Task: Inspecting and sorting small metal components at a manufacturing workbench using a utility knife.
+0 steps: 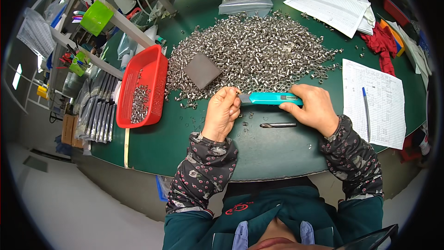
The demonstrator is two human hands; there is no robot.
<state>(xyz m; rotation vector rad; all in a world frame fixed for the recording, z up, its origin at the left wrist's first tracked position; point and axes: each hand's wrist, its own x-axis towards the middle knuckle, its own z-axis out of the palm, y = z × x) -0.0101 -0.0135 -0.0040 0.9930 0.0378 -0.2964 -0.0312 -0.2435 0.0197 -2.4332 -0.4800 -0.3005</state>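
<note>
A red basket [158,85] stands left on the bench [152,153], its metal rings [140,104] apparently placed within reach. Mid-bench, the left hand [222,113] pinches a tiny, unidentifiable piece [237,90] at a teal knife [270,98]'s blade [245,98], seemingly steadying it; the right hand [315,109] grips the handle, likely for control.

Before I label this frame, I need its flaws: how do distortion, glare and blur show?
Head view: fisheye curvature bows the near edge of the green table, with black corners; head view: small highlights glint across the heaped metal parts; head view: left hand, right hand and teal knife show no obvious motion blur.
</note>
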